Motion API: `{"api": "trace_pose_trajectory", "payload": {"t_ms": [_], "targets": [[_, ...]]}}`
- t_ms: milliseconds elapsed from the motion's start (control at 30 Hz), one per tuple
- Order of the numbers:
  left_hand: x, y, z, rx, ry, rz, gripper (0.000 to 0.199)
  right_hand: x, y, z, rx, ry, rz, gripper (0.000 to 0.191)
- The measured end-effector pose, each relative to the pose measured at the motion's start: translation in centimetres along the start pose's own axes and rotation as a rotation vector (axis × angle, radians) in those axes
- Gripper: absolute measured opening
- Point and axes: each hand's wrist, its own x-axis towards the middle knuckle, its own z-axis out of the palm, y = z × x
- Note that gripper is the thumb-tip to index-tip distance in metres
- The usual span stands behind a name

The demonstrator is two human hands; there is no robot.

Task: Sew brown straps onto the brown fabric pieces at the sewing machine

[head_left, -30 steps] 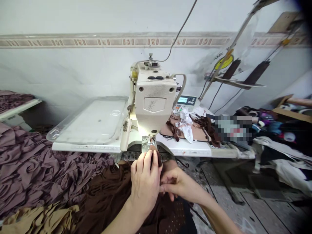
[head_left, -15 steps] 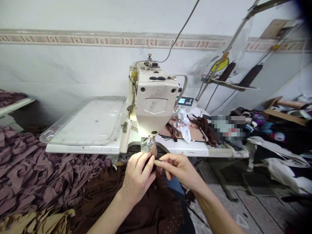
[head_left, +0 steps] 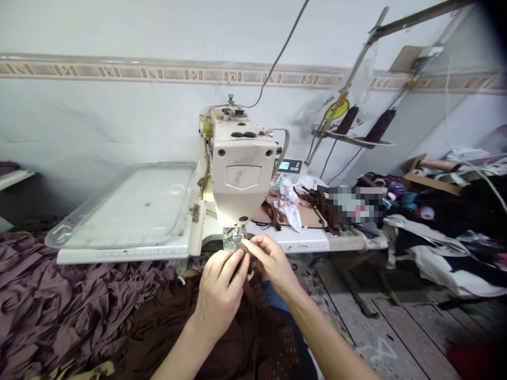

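Observation:
Both of my hands meet just in front of the needle area of a white sewing machine [head_left: 242,179]. My left hand [head_left: 222,285] is closed, its fingertips pinching the edge of a dark brown fabric garment [head_left: 174,327]. Close beside it, my right hand [head_left: 273,261] also grips the brown fabric, index finger pointing at the metal presser-foot plate [head_left: 233,237]. The fabric between my fingers is mostly hidden. The garment hangs down over my lap, with a strip of small light dots [head_left: 291,343] on its right side.
A clear plastic lid-like tray [head_left: 122,206] lies on the table left of the machine. Mauve fabric [head_left: 71,301] is heaped at the left. White and brown scraps [head_left: 291,203] lie right of the machine. Dark thread cones [head_left: 380,126] stand on a rack. Cloth and spools [head_left: 420,203] crowd the right.
My right hand has moved forward toward the presser foot, its index finger now straighter. My left hand stays on the fabric. The view has shifted to the right.

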Motion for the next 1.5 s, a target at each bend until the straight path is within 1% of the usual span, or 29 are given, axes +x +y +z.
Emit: {"api": "trace_pose_trajectory", "payload": {"t_ms": [167, 233, 300, 367, 467, 600, 733, 867, 1000, 1133, 1267, 1333, 1400, 1500], "targets": [[0.5, -0.1, 0.0, 0.013, -0.026, 0.009, 0.040, -3.5, 2.6, 0.2, 0.022, 0.038, -0.010, 0.052], [0.7, -0.1, 0.0, 0.008, -0.045, 0.011, 0.042, -4.4, 3.0, 0.3, 0.049, 0.035, -0.021, 0.051], [0.8, -0.2, 0.1, 0.004, -0.066, 0.001, 0.043, -4.8, 2.9, 0.3, 0.066, 0.034, -0.046, 0.049], [0.9, -0.2, 0.2, 0.008, -0.076, -0.017, 0.043, -4.8, 2.5, 0.4, 0.081, 0.053, -0.062, 0.048], [0.8, -0.2, 0.4, 0.033, -0.057, -0.039, 0.045, -4.3, 1.8, 0.4, 0.092, 0.078, -0.049, 0.048], [0.3, -0.1, 0.5, 0.066, -0.020, -0.064, 0.048, -3.9, 1.3, 0.5, 0.078, 0.058, -0.019, 0.048], [0.1, 0.2, 0.7, 0.104, -0.003, -0.088, 0.046, -3.8, 1.4, 0.6, 0.067, 0.059, -0.024, 0.050], [0.5, 0.6, 0.9, 0.132, 0.001, -0.099, 0.039, -3.5, 1.4, 0.5, 0.067, 0.061, -0.028, 0.049], [0.8, 0.8, 1.1, 0.164, -0.004, -0.107, 0.038, -3.0, 1.4, 0.3, 0.081, 0.044, -0.030, 0.048], [0.6, 0.8, 1.4, 0.169, 0.009, -0.114, 0.040, -2.9, 1.5, 0.2, 0.123, 0.017, 0.002, 0.049], [0.4, 0.6, 1.4, 0.093, 0.009, -0.144, 0.047, -3.1, 2.0, 0.3, 0.175, 0.003, 0.057, 0.051], [0.4, 0.5, 1.0, 0.027, -0.012, -0.169, 0.048, -3.2, 2.3, 0.2, 0.201, 0.031, 0.077, 0.053], [0.4, 0.4, 0.4, -0.031, -0.030, -0.205, 0.049, -3.3, 2.5, 0.0, 0.185, 0.099, 0.064, 0.051], [0.3, 0.5, -0.8, -0.079, -0.023, -0.294, 0.050, -3.8, 2.7, -0.3, 0.093, 0.243, -0.028, 0.045]]}}
